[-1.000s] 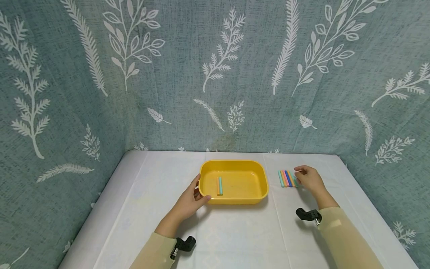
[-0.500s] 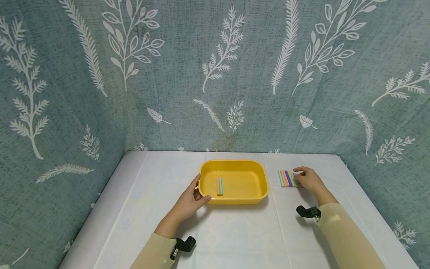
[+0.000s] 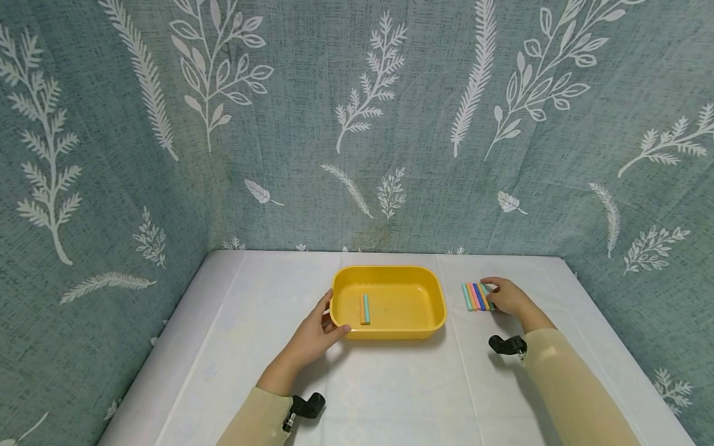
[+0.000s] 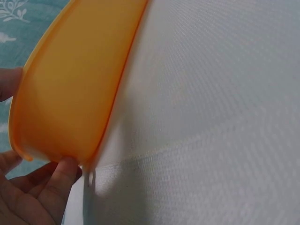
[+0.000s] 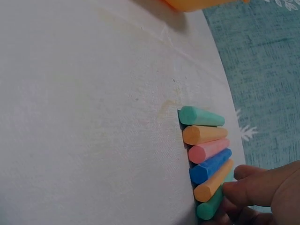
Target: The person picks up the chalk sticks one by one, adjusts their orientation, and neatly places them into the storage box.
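White-clothed table carries yellow tray, chalk row.

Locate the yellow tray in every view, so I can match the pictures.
Head: the yellow tray sits mid-table; the left hand grips its near left corner.
Left wrist: its outer wall fills the upper left, fingertips under the rim.
Right wrist: only an orange sliver at the top edge.
Shared landmark: the white tablecloth.
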`<state>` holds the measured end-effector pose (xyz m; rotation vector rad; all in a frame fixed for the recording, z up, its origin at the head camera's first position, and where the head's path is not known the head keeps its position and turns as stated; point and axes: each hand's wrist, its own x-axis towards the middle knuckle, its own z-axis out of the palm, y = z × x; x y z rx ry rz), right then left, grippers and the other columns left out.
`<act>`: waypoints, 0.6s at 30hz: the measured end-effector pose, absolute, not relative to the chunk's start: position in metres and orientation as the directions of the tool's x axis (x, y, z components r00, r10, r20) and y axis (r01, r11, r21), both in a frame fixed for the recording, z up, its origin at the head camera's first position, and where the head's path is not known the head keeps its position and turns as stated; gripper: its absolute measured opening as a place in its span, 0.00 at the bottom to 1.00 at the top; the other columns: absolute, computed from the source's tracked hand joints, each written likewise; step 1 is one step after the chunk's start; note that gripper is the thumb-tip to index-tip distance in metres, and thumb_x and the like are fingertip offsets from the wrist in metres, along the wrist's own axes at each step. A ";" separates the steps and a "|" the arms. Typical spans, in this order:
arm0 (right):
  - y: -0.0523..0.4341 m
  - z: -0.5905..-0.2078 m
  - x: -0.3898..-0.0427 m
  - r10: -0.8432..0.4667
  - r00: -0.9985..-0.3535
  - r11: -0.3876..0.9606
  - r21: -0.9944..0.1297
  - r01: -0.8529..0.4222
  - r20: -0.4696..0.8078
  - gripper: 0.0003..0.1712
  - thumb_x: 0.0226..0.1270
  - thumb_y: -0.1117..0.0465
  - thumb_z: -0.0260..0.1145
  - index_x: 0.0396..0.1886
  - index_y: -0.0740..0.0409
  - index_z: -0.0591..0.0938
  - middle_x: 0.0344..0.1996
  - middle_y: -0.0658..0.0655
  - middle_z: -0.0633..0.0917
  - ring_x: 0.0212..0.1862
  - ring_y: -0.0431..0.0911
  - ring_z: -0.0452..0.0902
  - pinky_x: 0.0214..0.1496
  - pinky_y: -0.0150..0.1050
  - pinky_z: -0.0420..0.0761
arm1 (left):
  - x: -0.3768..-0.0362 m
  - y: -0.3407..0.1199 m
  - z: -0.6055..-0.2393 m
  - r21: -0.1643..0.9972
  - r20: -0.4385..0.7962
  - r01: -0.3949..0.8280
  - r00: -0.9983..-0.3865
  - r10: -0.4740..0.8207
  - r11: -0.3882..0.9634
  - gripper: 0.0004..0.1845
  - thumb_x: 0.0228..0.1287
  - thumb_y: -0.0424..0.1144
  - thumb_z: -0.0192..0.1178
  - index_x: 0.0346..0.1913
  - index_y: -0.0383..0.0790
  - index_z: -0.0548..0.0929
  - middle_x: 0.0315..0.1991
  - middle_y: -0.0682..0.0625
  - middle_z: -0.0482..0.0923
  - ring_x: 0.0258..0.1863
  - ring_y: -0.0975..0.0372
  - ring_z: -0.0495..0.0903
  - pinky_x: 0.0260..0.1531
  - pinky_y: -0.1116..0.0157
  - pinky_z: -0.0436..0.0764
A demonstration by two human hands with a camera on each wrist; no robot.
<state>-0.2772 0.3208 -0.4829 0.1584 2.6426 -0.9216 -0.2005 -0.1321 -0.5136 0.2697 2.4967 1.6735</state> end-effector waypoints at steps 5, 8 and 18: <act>0.321 -0.483 -0.281 -0.024 -0.924 0.804 -0.557 0.209 -0.381 0.31 0.74 0.69 0.52 0.75 0.65 0.63 0.61 0.79 0.69 0.35 0.49 0.73 0.32 0.38 0.76 | -0.200 -0.132 -0.513 0.925 -0.004 0.078 -0.976 0.216 0.372 0.51 0.64 0.41 0.70 0.81 0.47 0.48 0.76 0.39 0.57 0.69 0.46 0.69 0.62 0.57 0.75; 0.324 -0.482 -0.283 -0.044 -0.923 0.825 -0.535 0.182 -0.382 0.32 0.72 0.69 0.53 0.75 0.66 0.63 0.59 0.78 0.72 0.36 0.49 0.73 0.32 0.38 0.76 | -0.199 -0.132 -0.512 0.926 -0.004 0.080 -0.975 0.220 0.369 0.51 0.64 0.40 0.70 0.81 0.46 0.48 0.76 0.39 0.57 0.69 0.46 0.69 0.62 0.58 0.76; 0.328 -0.480 -0.283 -0.002 -0.919 0.817 -0.531 0.226 -0.394 0.32 0.68 0.66 0.59 0.71 0.67 0.66 0.52 0.72 0.75 0.34 0.49 0.75 0.32 0.38 0.79 | -0.199 -0.132 -0.512 0.929 0.003 0.086 -0.975 0.224 0.360 0.51 0.64 0.40 0.70 0.81 0.45 0.47 0.76 0.39 0.56 0.69 0.46 0.69 0.63 0.57 0.75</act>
